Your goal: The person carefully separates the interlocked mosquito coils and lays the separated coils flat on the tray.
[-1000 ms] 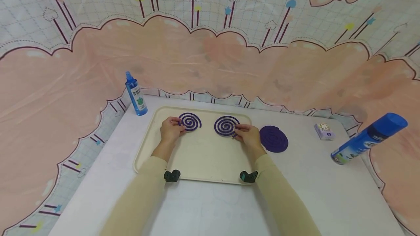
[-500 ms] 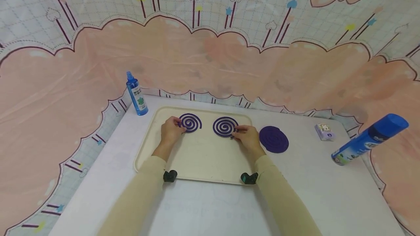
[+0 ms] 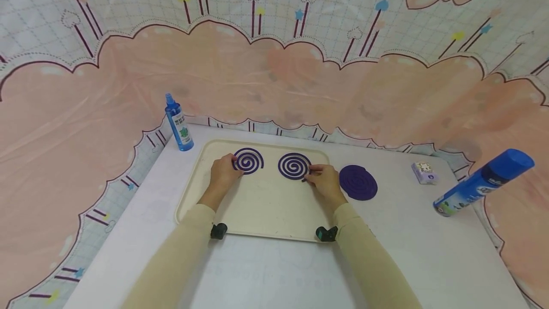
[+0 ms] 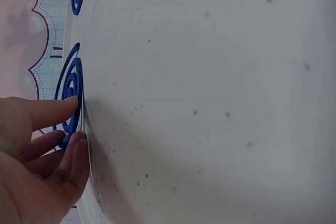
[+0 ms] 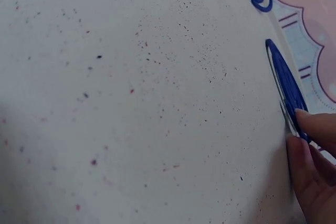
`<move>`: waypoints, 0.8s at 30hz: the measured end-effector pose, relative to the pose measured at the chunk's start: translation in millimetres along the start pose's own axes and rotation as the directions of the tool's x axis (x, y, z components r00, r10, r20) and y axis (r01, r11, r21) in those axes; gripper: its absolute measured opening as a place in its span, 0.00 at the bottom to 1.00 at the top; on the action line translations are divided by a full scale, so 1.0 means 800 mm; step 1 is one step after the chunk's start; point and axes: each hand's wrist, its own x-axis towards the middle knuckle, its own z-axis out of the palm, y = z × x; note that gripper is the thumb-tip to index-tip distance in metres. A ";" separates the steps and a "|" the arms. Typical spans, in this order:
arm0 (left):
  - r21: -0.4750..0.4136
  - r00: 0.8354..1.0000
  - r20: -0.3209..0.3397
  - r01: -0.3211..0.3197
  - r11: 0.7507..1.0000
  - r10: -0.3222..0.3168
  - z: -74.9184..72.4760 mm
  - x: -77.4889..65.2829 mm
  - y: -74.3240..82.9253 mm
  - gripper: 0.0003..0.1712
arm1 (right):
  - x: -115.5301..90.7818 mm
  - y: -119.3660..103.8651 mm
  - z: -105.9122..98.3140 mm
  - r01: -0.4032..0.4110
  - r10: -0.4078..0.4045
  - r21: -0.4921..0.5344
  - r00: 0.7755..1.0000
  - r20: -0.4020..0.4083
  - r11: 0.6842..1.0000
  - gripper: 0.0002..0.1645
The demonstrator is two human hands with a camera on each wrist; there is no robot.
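Two dark purple-blue mosquito coils are over the back part of a cream tray (image 3: 270, 209). My left hand (image 3: 223, 174) holds the left coil (image 3: 248, 161) by its left edge; in the left wrist view the thumb lies on the coil (image 4: 71, 90) and the other fingers are below it. At the right coil (image 3: 294, 166), my right hand (image 3: 324, 179) pinches the right edge between thumb and fingers. The right wrist view has this coil (image 5: 286, 85) almost edge-on, its near side slightly off the tray. A dense purple coil disc (image 3: 358, 182) lies on the table, right of the tray.
Behind the tray's left corner stands a blue spray bottle (image 3: 179, 125). On the right are a small lilac box (image 3: 424, 173) and a tall blue aerosol can (image 3: 482, 182). A patterned cloth (image 3: 274, 80) hangs behind the white table (image 3: 274, 271).
The right coil has shifted slightly left with my right hand. My left wrist has drifted a little left, while its coil stays nearly in place.
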 end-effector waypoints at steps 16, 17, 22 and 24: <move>0.120 0.999 0.013 0.031 0.992 -0.033 0.001 -0.005 -0.005 0.29 | -0.005 0.005 0.002 0.067 -0.076 -0.188 0.996 -0.043 0.980 0.19; 0.120 0.999 0.016 0.035 0.992 -0.037 0.001 -0.005 -0.006 0.29 | -0.005 0.005 0.002 0.068 -0.077 -0.185 0.996 -0.042 0.980 0.19; 0.121 0.999 0.035 0.033 0.992 -0.037 0.000 -0.004 -0.007 0.29 | -0.003 0.005 -0.009 0.031 -0.032 -0.097 0.999 -0.018 0.995 0.24; 0.119 0.999 0.041 0.025 0.993 -0.030 -0.001 -0.004 -0.006 0.29 | -0.001 0.004 -0.020 0.000 0.000 -0.041 1.000 -0.009 0.999 0.25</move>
